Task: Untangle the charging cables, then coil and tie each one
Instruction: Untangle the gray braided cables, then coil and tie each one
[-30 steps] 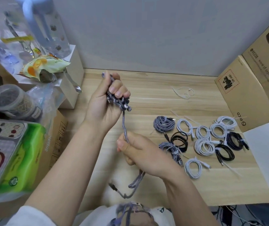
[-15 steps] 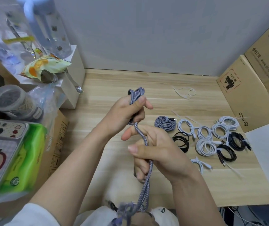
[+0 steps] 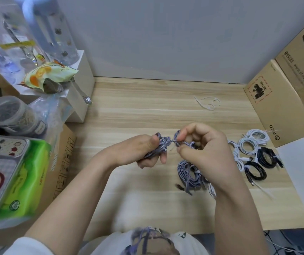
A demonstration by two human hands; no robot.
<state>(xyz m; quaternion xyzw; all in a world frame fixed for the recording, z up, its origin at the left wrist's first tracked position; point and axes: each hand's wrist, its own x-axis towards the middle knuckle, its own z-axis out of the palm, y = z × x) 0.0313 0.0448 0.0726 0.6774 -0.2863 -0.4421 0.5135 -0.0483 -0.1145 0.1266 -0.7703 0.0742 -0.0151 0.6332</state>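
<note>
1. Since half a second ago your hands have dropped level with each other, and the braided cable no longer hangs in a long run toward your lap; it is bunched between them.
2. Your left hand grips the gathered loops, thumb pressed on top, fingers curled under.
3. Your right hand pinches the cable just beside that bundle, fingers curled; what it pinches looks like a thin tie, though blur hides it.
4. Both hands hover above the middle of the table.
5. A coiled braided cable lies under your right wrist.
6. White coils and black coils lie toward the table's right edge, beside a cardboard box.
</note>
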